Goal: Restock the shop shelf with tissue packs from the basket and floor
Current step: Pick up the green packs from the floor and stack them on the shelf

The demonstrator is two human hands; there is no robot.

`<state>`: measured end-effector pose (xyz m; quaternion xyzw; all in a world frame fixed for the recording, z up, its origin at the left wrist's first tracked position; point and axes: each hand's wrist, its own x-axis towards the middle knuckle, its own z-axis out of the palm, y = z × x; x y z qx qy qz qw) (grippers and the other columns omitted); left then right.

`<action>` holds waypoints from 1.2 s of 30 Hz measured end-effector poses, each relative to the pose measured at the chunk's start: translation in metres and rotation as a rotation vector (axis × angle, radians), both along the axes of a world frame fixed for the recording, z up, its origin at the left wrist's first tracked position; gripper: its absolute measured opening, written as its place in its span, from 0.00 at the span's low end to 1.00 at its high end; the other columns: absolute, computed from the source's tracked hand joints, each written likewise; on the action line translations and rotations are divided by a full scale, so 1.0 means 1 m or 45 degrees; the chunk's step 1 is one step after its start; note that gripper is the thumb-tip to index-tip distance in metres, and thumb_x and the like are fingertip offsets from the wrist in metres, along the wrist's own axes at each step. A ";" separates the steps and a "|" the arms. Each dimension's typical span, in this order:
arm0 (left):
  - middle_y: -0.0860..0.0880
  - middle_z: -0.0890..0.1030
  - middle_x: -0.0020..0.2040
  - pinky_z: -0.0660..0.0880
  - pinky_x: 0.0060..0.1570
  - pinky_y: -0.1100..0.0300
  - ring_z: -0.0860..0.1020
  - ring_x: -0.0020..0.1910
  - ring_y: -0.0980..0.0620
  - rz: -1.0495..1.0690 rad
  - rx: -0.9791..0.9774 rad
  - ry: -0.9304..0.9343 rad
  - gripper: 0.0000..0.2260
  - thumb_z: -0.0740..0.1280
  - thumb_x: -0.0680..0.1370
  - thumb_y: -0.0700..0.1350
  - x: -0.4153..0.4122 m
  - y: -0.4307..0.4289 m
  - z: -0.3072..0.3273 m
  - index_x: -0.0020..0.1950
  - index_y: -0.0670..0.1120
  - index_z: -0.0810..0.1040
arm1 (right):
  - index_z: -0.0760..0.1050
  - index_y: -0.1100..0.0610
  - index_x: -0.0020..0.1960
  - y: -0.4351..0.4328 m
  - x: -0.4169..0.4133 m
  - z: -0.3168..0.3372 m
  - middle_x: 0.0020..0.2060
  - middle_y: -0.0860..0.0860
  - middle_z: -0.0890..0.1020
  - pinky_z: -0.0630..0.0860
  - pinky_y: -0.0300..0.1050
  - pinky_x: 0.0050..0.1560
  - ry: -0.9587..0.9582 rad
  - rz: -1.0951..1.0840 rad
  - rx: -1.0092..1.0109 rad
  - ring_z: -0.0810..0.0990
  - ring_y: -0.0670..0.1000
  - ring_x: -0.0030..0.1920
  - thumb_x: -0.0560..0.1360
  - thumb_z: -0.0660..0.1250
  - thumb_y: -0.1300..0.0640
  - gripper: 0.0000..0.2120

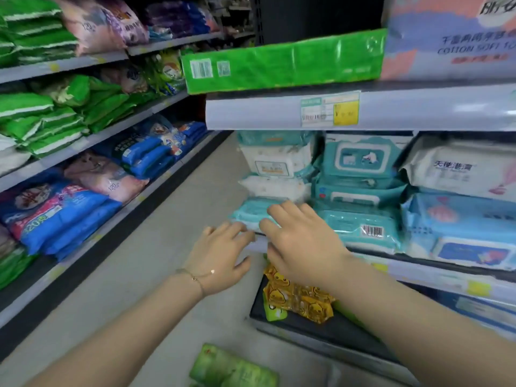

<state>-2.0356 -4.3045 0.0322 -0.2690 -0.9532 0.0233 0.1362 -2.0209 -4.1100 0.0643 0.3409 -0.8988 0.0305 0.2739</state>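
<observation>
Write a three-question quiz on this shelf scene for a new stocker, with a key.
1. True or false: the right hand rests on a teal pack.
2. The yellow duck-print packs lie: A) above that hand, B) in that hand, C) on the lower shelf beneath that hand.
3. What colour is the loose pack at the bottom edge of the view?

Key: 1 true; 2 C; 3 green.
</observation>
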 end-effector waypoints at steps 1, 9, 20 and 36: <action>0.50 0.79 0.51 0.73 0.41 0.55 0.80 0.47 0.48 0.043 0.011 -0.096 0.21 0.56 0.68 0.57 0.002 -0.004 -0.014 0.54 0.51 0.78 | 0.74 0.57 0.41 -0.005 0.000 -0.014 0.38 0.55 0.75 0.70 0.47 0.37 -0.038 0.010 0.011 0.74 0.58 0.39 0.61 0.71 0.54 0.12; 0.52 0.66 0.67 0.67 0.60 0.51 0.66 0.66 0.48 0.374 -0.205 -0.806 0.25 0.60 0.76 0.58 0.020 -0.029 -0.139 0.71 0.55 0.61 | 0.77 0.57 0.40 -0.025 0.013 -0.130 0.37 0.54 0.77 0.73 0.48 0.36 -0.433 -0.050 0.167 0.76 0.57 0.38 0.54 0.75 0.53 0.16; 0.45 0.68 0.66 0.70 0.61 0.47 0.69 0.65 0.43 0.648 -0.253 -1.397 0.25 0.65 0.75 0.51 0.065 -0.024 -0.315 0.71 0.49 0.64 | 0.76 0.58 0.53 -0.015 0.041 -0.216 0.50 0.56 0.75 0.70 0.53 0.50 -0.951 -0.165 0.072 0.73 0.59 0.52 0.69 0.66 0.57 0.13; 0.44 0.38 0.77 0.74 0.55 0.44 0.71 0.64 0.36 0.862 -0.062 -1.423 0.38 0.62 0.75 0.43 0.083 0.005 -0.453 0.76 0.57 0.41 | 0.78 0.58 0.46 -0.014 0.030 -0.251 0.44 0.55 0.78 0.73 0.51 0.40 -0.933 -0.199 -0.067 0.77 0.59 0.45 0.64 0.64 0.54 0.13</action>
